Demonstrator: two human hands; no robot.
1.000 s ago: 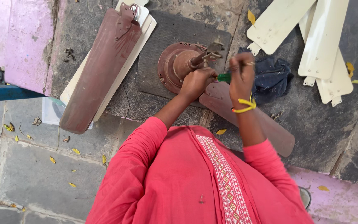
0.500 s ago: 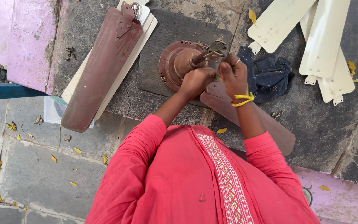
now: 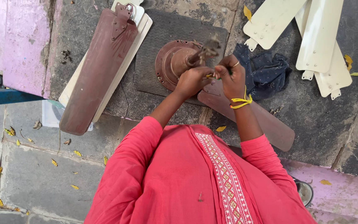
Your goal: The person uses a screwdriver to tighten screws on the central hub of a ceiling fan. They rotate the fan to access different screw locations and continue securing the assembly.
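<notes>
Two hands meet just in front of the brown fan motor [image 3: 175, 62], which sits on a dark mat [image 3: 162, 33] on the stone floor [image 3: 42, 182]; everything else is placed from that motor. Far to its left lies a pink painted slab [image 3: 13, 41], with a blue bar [image 3: 5, 96] below it. Nearer on the left, a brown blade [image 3: 98, 74] lies slanted on top of a cream blade [image 3: 139, 31]. From the motor a rod [image 3: 201, 54] sticks out to the right, tilted upward. Just below the rod's end, the left hand [image 3: 191, 81] is closed in a pinch on something small and yellowish that is too small to make out. Touching it on the right, the right hand [image 3: 231, 76], with a ring and a yellow thread at the wrist, is curled shut around a thin green-handled tool [image 3: 229, 71], mostly hidden. Under both hands a second brown blade [image 3: 266, 124] runs off to the lower right. Right of the motor lies a dark blue cloth [image 3: 266, 70], and farther right a few cream blades [image 3: 320, 41] are stacked.
</notes>
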